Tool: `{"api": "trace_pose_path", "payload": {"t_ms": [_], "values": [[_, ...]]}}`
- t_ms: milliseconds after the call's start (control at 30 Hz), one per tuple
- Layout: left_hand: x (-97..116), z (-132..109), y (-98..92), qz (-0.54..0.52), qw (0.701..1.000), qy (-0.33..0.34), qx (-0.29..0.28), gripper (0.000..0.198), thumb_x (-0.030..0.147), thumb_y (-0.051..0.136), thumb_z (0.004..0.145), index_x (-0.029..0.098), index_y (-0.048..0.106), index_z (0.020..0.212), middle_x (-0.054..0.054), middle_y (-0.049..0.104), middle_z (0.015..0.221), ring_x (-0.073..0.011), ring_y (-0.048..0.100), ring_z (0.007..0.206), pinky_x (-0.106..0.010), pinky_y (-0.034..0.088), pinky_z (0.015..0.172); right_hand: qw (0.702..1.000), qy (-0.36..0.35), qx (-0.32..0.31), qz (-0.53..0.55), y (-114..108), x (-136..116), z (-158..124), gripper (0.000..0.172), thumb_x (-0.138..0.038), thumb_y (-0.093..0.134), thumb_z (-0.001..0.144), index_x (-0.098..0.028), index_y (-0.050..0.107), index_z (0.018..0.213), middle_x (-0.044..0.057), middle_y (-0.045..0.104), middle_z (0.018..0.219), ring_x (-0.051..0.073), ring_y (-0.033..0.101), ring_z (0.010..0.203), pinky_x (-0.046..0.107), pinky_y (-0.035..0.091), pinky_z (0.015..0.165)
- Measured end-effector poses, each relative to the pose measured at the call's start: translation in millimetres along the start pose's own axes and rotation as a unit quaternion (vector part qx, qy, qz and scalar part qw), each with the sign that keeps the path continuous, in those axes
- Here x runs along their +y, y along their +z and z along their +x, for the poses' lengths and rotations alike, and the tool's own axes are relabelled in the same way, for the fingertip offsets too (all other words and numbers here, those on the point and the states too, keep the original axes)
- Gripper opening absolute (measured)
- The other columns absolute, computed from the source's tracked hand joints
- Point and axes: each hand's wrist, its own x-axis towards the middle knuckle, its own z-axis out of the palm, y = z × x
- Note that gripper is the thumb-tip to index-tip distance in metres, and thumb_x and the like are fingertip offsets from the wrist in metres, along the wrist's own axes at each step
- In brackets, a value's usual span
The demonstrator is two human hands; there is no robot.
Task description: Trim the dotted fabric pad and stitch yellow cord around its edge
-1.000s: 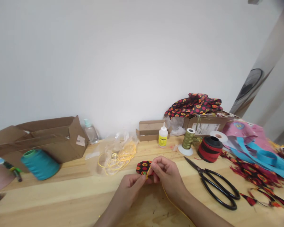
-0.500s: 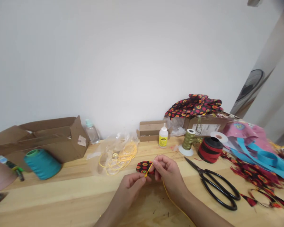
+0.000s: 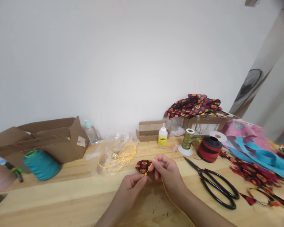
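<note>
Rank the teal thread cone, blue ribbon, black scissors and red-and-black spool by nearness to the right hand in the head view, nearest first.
From the right hand:
1. Black scissors: just to its right.
2. Red-and-black spool: right, behind the scissors.
3. Blue ribbon: farther right.
4. Teal thread cone: far left, by a cardboard box.

The small black cloth piece [image 3: 140,165], patterned red and orange, has its right end partly hidden; yellow cord [image 3: 149,169] slants straight across it, apparently knotted low down.
</note>
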Motion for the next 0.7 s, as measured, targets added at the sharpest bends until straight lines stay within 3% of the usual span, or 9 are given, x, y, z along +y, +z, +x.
{"api": "trace_pose_path", "payload": {"t_ms": [167,333,500,700], "values": [[0.1,-0.8,-0.9,0.004,1.0,0.004,0.006,0.033,0.042,0.049,0.072,0.014,0.064,0.063,0.005,0.041,0.048,-0.01,0.033,0.05,-0.02,0.026,0.05,1.0,0.013,0.005,0.021,-1.3,1.3,2.0,0.025,-0.034,0.062,0.066,-0.013,0.051,0.06,0.0,0.059,0.051,0.003,0.034,0.034,0.016,0.023,0.037],[-6.3,0.1,0.7,-0.06,0.997,-0.04,-0.009,0.035,0.045,0.05,0.07,0.013,0.064,0.072,0.01,0.026,0.038,-0.0065,0.02,0.037,-0.02,0.016,0.04,1.0,0.001,-0.007,-0.006,0.1,-0.6,0.5,0.024,-0.035,0.061,0.067,-0.014,0.05,0.062,0.0,0.061,0.054,0.003,0.038,0.034,0.016,0.026,0.036],[-2.8,-1.4,1.1,-0.123,0.991,-0.052,-0.014,0.039,0.048,0.052,0.065,0.01,0.062,0.064,0.009,0.028,0.038,-0.0055,0.021,0.036,-0.02,0.014,0.038,0.999,-0.002,-0.034,-0.024,2.1,-0.4,-1.8,0.025,-0.037,0.061,0.068,-0.015,0.05,0.064,-0.001,0.06,0.053,0.005,0.04,0.036,0.017,0.029,0.037],[0.9,-2.5,1.1,-0.078,0.996,-0.052,-0.004,0.051,0.057,0.043,0.068,0.01,0.061,0.066,0.011,0.026,0.031,-0.0045,0.018,0.03,-0.02,0.011,0.035,0.999,0.001,-0.049,-0.023,1.5,2.0,-2.5,0.024,-0.037,0.06,0.068,-0.015,0.05,0.064,-0.002,0.058,0.051,0.005,0.04,0.036,0.017,0.028,0.038]]}}
